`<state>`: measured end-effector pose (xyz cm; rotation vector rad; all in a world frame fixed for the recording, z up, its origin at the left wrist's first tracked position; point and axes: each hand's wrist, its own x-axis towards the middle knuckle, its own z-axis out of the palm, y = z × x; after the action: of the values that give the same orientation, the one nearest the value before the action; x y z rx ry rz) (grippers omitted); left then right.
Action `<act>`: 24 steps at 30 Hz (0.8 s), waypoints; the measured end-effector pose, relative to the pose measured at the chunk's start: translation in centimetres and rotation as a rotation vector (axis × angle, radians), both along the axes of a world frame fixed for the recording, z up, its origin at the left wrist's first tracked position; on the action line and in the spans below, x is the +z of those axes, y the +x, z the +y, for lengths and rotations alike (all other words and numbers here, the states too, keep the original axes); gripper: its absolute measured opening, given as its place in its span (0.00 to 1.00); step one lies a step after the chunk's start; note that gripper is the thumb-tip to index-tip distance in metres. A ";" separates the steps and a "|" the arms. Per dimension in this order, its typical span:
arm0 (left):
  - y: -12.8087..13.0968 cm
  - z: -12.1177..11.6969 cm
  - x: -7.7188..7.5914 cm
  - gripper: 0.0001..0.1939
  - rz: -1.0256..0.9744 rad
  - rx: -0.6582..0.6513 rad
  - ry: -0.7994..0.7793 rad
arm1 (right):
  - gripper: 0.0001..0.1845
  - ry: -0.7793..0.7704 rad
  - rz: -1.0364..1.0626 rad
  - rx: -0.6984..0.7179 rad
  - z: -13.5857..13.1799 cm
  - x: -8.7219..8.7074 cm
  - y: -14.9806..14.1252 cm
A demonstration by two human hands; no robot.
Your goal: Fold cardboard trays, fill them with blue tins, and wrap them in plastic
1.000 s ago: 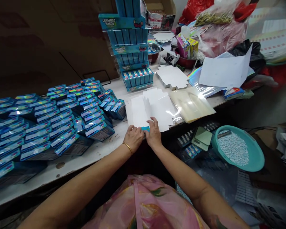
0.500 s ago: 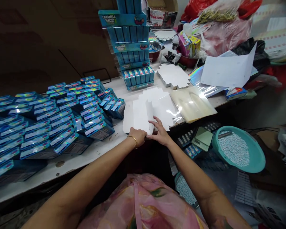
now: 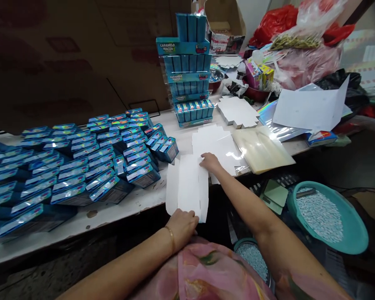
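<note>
A white cardboard box blank (image 3: 189, 183) with creased side flaps extends over the table's front edge toward my body. My left hand (image 3: 183, 225) is closed on its near end, fingers curled over the card. At its far right corner my right hand (image 3: 211, 162) pinches the edge, fingers bent. Behind it, more flat white blanks (image 3: 214, 143) lie on the table, partly covered by the blank I hold. Just left of these stand several small blue boxes (image 3: 164, 146) with shiny tops.
Rows of blue boxes (image 3: 81, 162) fill the table's left side. A tiered blue display (image 3: 190, 77) stands behind. To the right lie a blank stack (image 3: 238, 109) and clear plastic sheets (image 3: 261, 148). Below is a teal basin (image 3: 356, 225) of small pale pieces.
The blank has come toward my body, past the table edge. My left hand moved down with its near end; my right hand shifted to its far right corner. The camera view turned left.
</note>
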<state>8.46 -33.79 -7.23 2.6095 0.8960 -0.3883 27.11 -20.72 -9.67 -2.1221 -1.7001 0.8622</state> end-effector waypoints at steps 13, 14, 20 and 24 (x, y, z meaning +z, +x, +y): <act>-4.3 9.3 -2.1 0.18 -0.504 0.769 0.040 | 0.18 0.254 -0.107 0.343 -8.1 -0.1 -4.4; -4.3 9.2 -2.4 0.18 -0.524 0.777 0.029 | 0.19 0.237 -0.186 0.409 -8.1 0.1 -4.7; -4.8 9.8 -3.1 0.22 -0.539 0.870 -0.107 | 0.26 0.171 -0.291 0.659 -6.4 1.3 -6.1; -5.0 10.2 -3.1 0.21 -0.434 0.793 -0.071 | 0.21 -0.009 -0.334 0.741 -4.3 2.1 -7.5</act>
<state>3.45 -23.60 -10.34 1.9287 1.5744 0.3345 19.61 -24.99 -7.54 -1.6927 -2.7364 0.6923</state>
